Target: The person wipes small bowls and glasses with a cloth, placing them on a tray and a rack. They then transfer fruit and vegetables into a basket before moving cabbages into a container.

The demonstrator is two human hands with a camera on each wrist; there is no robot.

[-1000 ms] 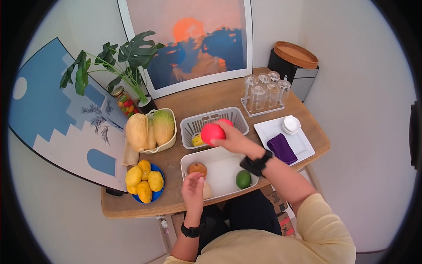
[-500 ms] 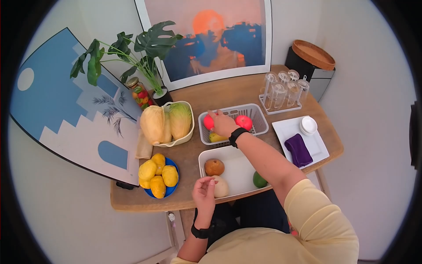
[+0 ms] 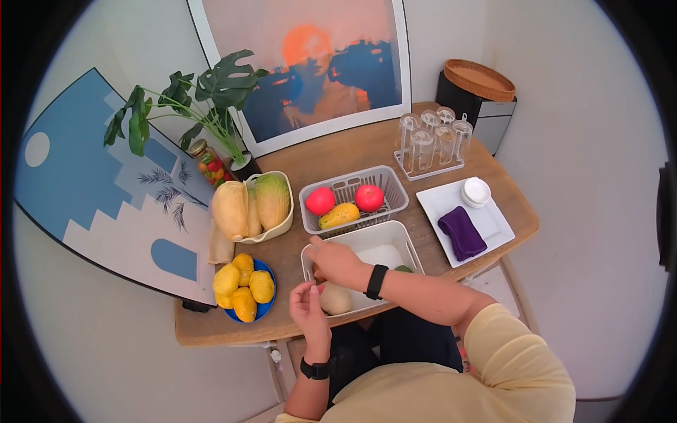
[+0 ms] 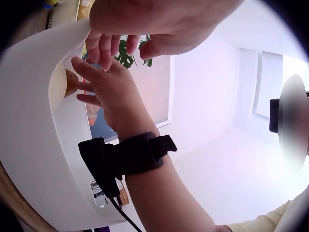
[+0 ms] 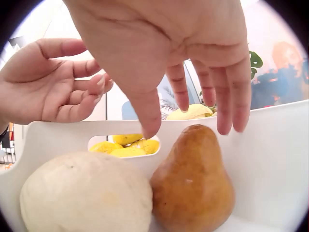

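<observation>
My right hand (image 3: 337, 262) reaches over the left end of the white bin (image 3: 412, 255). In the right wrist view, its spread fingers (image 5: 231, 92) hang just above a brown pear-shaped fruit (image 5: 193, 181), holding nothing. Beside that fruit lies a pale round one (image 5: 87, 193). My left hand (image 3: 310, 310) hovers at the bin's near left corner, fingers loosely bent and empty. The grey basket (image 3: 403, 201) behind the bin holds two pink-red fruits (image 3: 320, 201) (image 3: 369, 198) and a yellow one (image 3: 339, 216). A green fruit (image 3: 403, 268) is partly hidden behind my right forearm.
Yellow fruits (image 3: 244, 304) sit in a blue bowl (image 3: 271, 285) at left, with a vegetable basket (image 3: 288, 218) behind. At right are a white plate (image 3: 498, 229) with a purple cloth (image 3: 462, 233) and white dishes (image 3: 476, 192). Glasses (image 3: 422, 149) stand on a rack at the back.
My right hand has let go of a pink-red fruit in the grey basket and come back over the white bin's left end. My left hand has stayed near the bin's corner.
</observation>
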